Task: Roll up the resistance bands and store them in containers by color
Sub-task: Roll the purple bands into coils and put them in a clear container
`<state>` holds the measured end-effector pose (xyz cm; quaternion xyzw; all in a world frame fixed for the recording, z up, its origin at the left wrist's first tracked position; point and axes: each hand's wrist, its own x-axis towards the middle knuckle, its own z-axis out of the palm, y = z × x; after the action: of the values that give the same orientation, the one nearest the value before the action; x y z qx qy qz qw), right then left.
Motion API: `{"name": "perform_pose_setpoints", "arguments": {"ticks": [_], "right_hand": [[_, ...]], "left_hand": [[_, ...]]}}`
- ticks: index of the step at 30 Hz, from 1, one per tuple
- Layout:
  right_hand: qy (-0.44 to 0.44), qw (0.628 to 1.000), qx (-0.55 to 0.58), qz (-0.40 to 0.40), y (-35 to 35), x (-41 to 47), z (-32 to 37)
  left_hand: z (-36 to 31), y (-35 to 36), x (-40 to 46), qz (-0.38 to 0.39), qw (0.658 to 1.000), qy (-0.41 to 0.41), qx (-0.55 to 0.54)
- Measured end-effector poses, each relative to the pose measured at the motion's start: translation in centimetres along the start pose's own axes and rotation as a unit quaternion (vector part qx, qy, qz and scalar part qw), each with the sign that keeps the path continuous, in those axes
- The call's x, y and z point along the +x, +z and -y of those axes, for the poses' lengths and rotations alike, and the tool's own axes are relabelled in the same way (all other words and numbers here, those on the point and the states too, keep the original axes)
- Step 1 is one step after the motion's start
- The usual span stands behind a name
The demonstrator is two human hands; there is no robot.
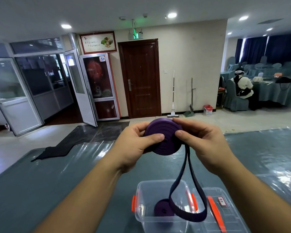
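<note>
Gripping a purple roll (163,137) above the desk (57,174), left hand (134,145) and right hand (203,142) pinch it; its loose tail (186,195) hangs into a clear box (141,214) near the desk's near edge.

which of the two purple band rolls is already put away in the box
The smaller purple roll, lying inside the clear container. The other roll is held up above the table between both hands, with a loose loop hanging from it.

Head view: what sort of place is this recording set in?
Probably a restaurant or banquet hall: tables and covered chairs in grey-blue cloth, a framed food poster, a mop against the wall.
</note>
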<state>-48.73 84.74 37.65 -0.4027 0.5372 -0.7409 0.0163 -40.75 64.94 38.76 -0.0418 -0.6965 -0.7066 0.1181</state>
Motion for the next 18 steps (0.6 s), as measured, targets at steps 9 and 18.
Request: {"name": "perform_pose_setpoints", "arguments": {"ticks": [9,18], "right_hand": [[0.058,0.991,-0.089,0.079,-1.1,0.2,0.2],[0.027,0.995,-0.091,0.026,-0.9,0.1,0.1]], "left_hand": [[-1.5,-0.7,0.4,0.055,0.987,-0.058,0.138],[-0.4,0.1,0.0,0.010,0.998,-0.059,0.024]]}}
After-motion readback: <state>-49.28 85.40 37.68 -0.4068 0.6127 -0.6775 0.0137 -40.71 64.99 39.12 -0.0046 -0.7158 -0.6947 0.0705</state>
